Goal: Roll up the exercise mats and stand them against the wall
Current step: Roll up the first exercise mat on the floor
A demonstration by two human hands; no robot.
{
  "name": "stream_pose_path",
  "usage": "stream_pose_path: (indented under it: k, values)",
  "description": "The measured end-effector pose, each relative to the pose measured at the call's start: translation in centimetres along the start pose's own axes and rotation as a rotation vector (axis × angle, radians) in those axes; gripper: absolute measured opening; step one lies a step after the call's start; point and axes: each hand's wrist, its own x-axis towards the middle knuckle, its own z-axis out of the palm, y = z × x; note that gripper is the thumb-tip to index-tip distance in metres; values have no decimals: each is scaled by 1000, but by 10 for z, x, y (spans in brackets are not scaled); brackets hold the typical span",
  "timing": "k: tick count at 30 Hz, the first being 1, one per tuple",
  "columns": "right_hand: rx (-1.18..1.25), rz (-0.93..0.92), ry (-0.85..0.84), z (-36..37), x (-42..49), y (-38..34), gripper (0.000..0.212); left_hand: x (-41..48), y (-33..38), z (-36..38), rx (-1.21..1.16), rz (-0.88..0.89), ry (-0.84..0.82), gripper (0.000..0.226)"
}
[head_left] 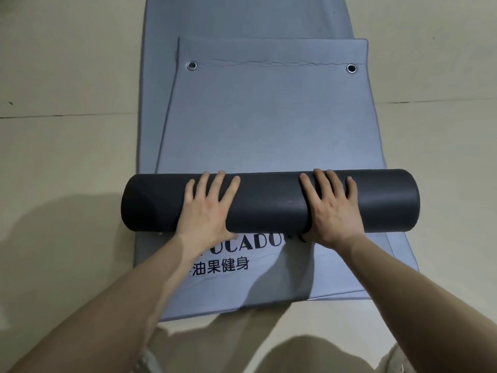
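Two blue-grey exercise mats lie stacked on the floor. The upper mat (269,117) is partly wound into a thick roll (269,203) showing its dark underside, lying crosswise in the middle of the view. Its flat part stretches away from me, ending at an edge with two metal eyelets. The lower mat (242,17) lies flat beneath it and extends farther away; black printed lettering shows on its near end. My left hand (207,208) and my right hand (333,208) rest palms down on top of the roll, fingers spread, thumbs tucked at its near side.
Pale beige floor (67,144) surrounds the mats on both sides, with a thin seam line running across it. My knees in light trousers (295,354) are at the bottom edge, just short of the lower mat's near end.
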Motion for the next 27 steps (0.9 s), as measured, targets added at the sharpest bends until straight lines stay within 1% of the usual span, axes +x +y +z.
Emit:
stream_pose_path:
  k: [2,5,10,12,13,15,17,18,19,20,21,22,23,24,25,26,27]
  values:
    - [0,-22,-22,-9,10,6,138,13,-5,-6,-21,7,8,131]
    - [18,-55,-90,-29,2,5,134,9,-7,-26,-51,35,-91,127]
    - [124,-144,-347,-40,-50,3,126,-39,14,-43,-130,78,-422,129]
    - [145,-147,-439,-44,-74,-1,130,-52,17,-49,-195,95,-575,129]
    - [133,-123,-438,-41,-88,-5,133,-54,18,-52,-219,101,-627,128]
    - [73,-46,-325,-28,-115,-16,136,-45,16,-56,-297,86,-709,124]
    - [61,15,-209,-14,-133,-24,133,-32,10,-64,-379,50,-794,123]
    - [69,25,-157,-12,-133,-24,128,-29,7,-66,-397,26,-802,124]
    - [81,21,-164,-17,-126,-22,122,-30,5,-68,-413,-13,-774,124]
    - [95,1,-184,-26,-115,-19,116,-36,2,-71,-410,-68,-694,120]
    - [126,-20,-222,-38,-102,-14,114,-46,3,-72,-373,-132,-541,113]
    - [162,-30,-260,-48,-87,-8,113,-59,9,-70,-305,-192,-343,106]
    - [199,-37,-317,-59,-72,-2,115,-73,18,-68,-247,-225,-199,103]
    - [217,-47,-366,-66,-59,3,119,-84,29,-65,-219,-229,-163,108]
    - [218,-54,-386,-71,-52,5,123,-91,38,-61,-201,-213,-186,117]
    - [199,-48,-359,-71,-51,5,126,-92,45,-55,-182,-199,-212,125]
    - [170,-30,-275,-67,-54,2,124,-87,45,-49,-172,-198,-213,128]
